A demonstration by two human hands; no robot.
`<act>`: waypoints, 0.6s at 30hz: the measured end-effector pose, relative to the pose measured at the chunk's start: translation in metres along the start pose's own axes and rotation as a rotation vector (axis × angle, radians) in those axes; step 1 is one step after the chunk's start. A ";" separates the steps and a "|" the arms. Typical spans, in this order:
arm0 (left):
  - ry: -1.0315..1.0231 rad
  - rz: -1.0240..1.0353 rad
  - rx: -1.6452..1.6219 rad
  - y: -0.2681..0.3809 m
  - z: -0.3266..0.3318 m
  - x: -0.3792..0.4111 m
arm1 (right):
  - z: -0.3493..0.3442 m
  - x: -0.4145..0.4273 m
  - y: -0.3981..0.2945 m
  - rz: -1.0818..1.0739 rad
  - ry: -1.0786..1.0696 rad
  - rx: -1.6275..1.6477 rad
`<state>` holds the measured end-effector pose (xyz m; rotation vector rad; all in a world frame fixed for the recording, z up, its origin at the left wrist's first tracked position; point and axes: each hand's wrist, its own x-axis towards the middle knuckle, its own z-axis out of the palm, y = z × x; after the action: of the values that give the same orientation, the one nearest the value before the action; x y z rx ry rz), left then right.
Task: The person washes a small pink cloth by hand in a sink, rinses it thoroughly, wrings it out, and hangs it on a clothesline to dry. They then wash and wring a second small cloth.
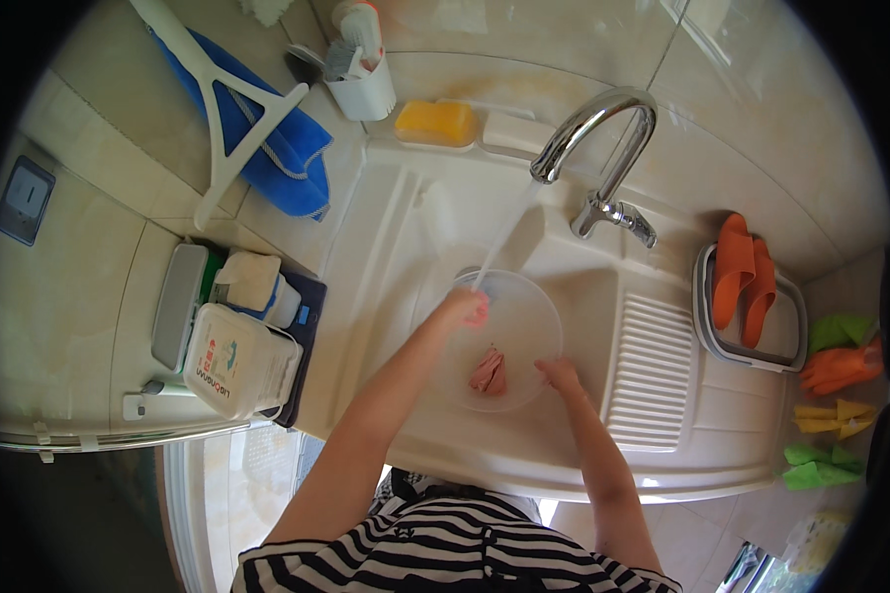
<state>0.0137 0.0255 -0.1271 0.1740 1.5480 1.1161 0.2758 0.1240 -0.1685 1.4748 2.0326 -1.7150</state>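
A translucent plastic basin point(445, 389) stands in the white laundry sink point(371, 259). Inside it lies a small crumpled pink cloth point(489, 374). Water runs in a slanting stream point(506, 237) from the curved chrome faucet point(601, 111). My left hand point(466, 307) is over the basin's far left part, right where the stream comes down. Its fingers look curled and bright pink; whether they hold something cannot be made out. On the basin's right side, my right hand point(560, 373) grips the rim.
A ribbed washboard point(651, 374) is moulded into the sink's right side. Beyond it, orange slippers point(734, 274) rest in a grey-rimmed folding basin point(790, 333). Orange rubber gloves point(842, 368) hang farther right. Left are a white lidded tub point(230, 363) and a blue cloth point(289, 163); soap point(436, 124) sits behind.
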 end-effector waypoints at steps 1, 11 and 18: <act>-0.043 -0.019 0.079 0.019 -0.002 0.007 | 0.000 -0.001 -0.008 -0.116 0.099 -0.033; -0.336 -0.118 -0.167 0.054 0.000 0.027 | 0.028 0.006 -0.200 -0.092 -0.314 0.610; -0.243 -0.234 -0.699 -0.010 -0.039 0.002 | 0.060 0.055 -0.269 0.135 -0.696 0.341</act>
<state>-0.0152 0.0003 -0.1404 -0.3267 0.8715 1.3236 0.0287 0.1361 -0.0350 0.8491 1.3041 -2.1802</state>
